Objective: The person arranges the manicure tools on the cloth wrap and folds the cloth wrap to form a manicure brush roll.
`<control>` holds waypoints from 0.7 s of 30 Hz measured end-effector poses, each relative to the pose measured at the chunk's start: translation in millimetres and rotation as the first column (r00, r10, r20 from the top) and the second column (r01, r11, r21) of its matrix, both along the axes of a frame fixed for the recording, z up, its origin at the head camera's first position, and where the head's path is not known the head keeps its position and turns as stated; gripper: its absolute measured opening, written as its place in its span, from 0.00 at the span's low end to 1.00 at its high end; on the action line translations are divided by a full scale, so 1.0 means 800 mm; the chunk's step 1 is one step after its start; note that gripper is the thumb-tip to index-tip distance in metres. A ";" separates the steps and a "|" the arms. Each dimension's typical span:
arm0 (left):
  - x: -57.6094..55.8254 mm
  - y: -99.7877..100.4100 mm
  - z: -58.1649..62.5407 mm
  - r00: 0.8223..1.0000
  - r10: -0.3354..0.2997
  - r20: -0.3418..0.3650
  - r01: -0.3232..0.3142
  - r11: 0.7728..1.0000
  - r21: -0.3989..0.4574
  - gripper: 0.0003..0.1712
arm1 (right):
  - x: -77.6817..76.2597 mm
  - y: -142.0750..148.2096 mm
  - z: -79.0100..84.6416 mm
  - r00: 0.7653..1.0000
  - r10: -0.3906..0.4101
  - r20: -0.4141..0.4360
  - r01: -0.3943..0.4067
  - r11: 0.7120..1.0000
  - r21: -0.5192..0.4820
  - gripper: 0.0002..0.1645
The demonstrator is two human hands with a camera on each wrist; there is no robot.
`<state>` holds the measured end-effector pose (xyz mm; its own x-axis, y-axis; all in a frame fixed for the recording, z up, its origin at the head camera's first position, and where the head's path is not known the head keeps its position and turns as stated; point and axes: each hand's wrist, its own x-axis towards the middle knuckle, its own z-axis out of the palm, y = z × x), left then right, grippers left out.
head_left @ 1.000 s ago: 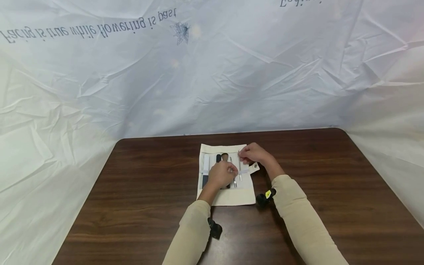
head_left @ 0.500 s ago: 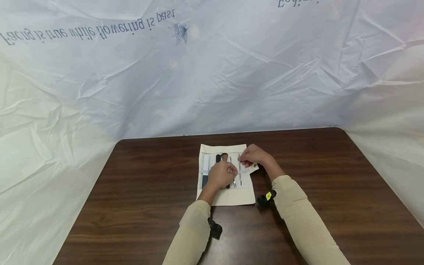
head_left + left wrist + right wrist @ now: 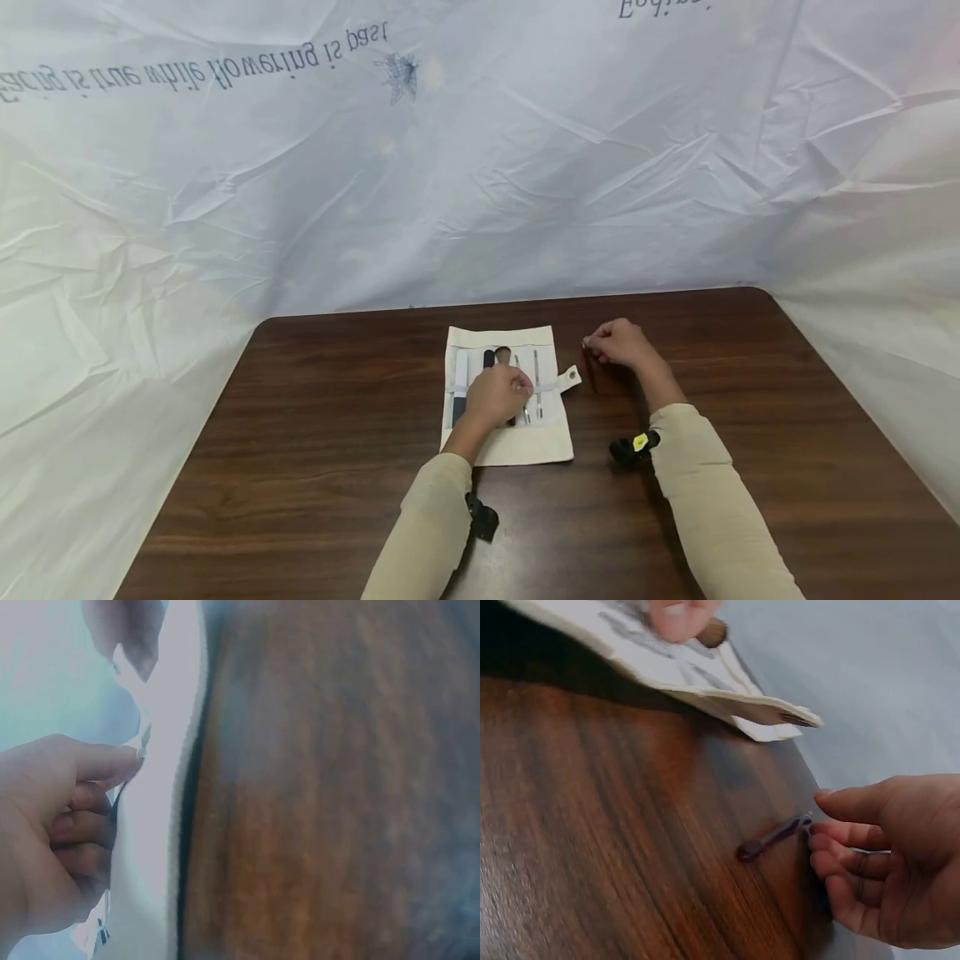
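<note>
An unfolded cream fabric tool roll [image 3: 525, 448] lies on the table, holding several slim tools behind a pale elastic band [image 3: 547, 387]. Over its middle, my left hand [image 3: 497, 395] pinches the band between thumb and forefinger, as the left wrist view shows. Right of the roll, my right hand [image 3: 621, 342] pinches the shiny end of a slim dark-red tool [image 3: 771, 838]; its exact kind is unclear. Two thin metal tools, one a metal rod [image 3: 537, 383], stand in the roll beside a brown-haired brush [image 3: 503, 356], partly hidden by my left hand.
A snap tab [image 3: 570, 377] sticks out from the roll's right side. The brown wooden table [image 3: 315, 467] ends at a wrinkled white sheet [image 3: 450, 208] behind. A file-like white and dark strip [image 3: 461, 375] sits at the roll's left.
My right hand has left the rightmost metal rod, which stays in the roll, and moved right to the dark-red tool. My left hand stays over the band.
</note>
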<state>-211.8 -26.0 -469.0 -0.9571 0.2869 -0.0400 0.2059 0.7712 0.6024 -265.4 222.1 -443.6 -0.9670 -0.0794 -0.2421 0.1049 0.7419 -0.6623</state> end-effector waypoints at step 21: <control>-0.009 0.022 0.004 0.999 -0.045 -0.028 0.042 0.993 -0.107 0.06 | -0.013 -0.039 0.010 0.991 -0.001 -0.134 -0.040 0.953 -0.301 0.19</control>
